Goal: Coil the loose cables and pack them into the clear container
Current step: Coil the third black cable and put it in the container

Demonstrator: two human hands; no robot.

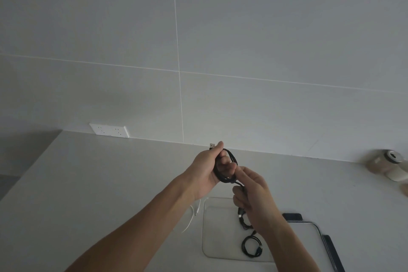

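My left hand [206, 170] holds a coiled black cable [231, 157] above the white table, with its USB plug [212, 145] sticking out past my thumb. My right hand [254, 190] grips the loose tail of the same cable, which hangs down from my fist [241, 212]. Below my hands the clear container [218, 234] lies on the table. A small coiled black cable [252, 247] rests inside it, partly hidden by my right forearm. A loose white cable [191, 218] lies on the table left of the container.
The container's lid [309, 243] with dark clips lies right of it. A jar [388, 161] lies at the far right by the wall. A white socket panel [109, 130] sits on the wall at the table's back edge.
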